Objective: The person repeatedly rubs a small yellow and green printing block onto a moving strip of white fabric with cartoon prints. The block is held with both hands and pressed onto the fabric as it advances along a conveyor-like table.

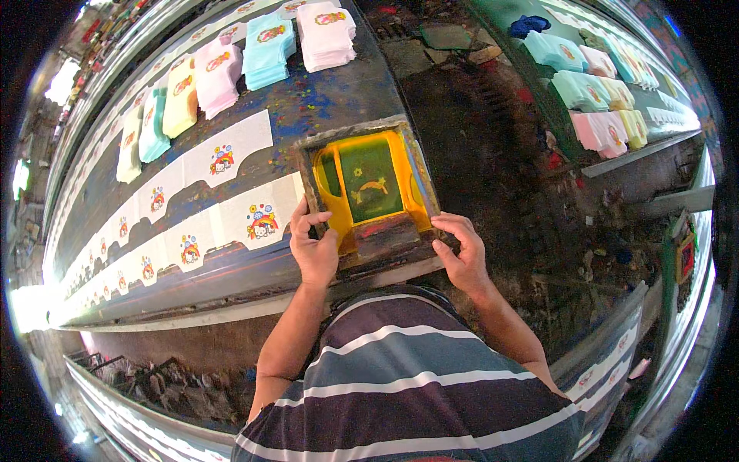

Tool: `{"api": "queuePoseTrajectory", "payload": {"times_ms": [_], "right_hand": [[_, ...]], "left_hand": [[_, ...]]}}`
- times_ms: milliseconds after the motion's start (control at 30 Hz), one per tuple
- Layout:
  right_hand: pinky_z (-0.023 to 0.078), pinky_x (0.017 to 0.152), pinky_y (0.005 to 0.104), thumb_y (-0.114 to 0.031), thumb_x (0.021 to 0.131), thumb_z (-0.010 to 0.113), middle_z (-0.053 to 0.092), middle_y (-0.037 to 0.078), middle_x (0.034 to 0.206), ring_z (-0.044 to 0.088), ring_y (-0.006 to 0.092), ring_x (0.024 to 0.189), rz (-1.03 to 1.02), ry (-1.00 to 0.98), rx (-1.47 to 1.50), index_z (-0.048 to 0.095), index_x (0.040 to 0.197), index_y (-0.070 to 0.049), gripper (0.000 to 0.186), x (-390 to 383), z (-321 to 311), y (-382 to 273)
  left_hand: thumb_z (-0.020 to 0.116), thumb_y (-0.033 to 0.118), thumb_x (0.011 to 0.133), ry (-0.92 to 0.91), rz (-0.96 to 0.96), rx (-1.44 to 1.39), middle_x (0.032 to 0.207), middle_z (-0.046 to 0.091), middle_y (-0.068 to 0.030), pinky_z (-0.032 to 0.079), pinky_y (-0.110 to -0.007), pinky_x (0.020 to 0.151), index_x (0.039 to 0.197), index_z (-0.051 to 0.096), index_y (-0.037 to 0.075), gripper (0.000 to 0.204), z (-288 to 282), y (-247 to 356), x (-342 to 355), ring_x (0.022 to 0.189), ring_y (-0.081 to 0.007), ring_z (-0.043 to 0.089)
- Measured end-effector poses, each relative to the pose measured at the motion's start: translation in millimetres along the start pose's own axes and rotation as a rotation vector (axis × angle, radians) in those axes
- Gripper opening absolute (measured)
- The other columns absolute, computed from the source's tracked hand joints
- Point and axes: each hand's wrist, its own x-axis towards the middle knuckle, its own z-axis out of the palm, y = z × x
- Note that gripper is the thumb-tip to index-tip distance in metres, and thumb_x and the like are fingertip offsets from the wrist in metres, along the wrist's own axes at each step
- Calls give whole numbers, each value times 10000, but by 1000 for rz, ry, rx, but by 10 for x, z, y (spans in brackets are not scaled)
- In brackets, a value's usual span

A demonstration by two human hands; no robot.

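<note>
Striped shirt (pixel 416 377) fills the near foreground, just beside the long dark surface (pixel 323 100), so the wearer can probably reach over its edge without leaning far. Along the far side stand stacks (pixel 219 75) of pale cloth, one colour to a stack, perhaps to keep them sorted and out of the way. Nearer, white pieces (pixel 231 213) lie flat in rows, printed side up, which would leave each design untouched. At the near row's right-hand end is the screen (pixel 372 175), a rimmed frame with yellow around a dark green middle; from above it is hard to say whether it rests flat or is slightly raised. Left hand (pixel 314 250) has its grip clamped on the left rim, right hand (pixel 464 252) on the near right corner, a spread that likely keeps the screen steady. Smallest are the bright prints (pixel 262 222) on the pieces.
</note>
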Motion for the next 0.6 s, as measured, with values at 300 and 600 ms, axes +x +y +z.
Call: {"api": "queuePoseTrajectory", "payload": {"times_ms": [300,600], "right_hand": [[572,1160,493,-11,971,815,776,166,1386,719,387,1360,-111,-26,-59,785,1315,-32,346,130,-222,-25],[594,1125,532,-82,927,885,749,107,1362,725,388,1304,-411,-232,-149,786,1294,-107,381,304,-153,-185]], "left_hand": [[747,-188,796,28,-125,-85,1714,600,-244,432,-441,1312,1079,764,75,386,99,63,-23,1595,-354,585],[758,-157,803,29,-148,-142,1732,586,-262,428,-438,1315,1085,756,60,355,33,-77,-40,1606,-352,575]]}}
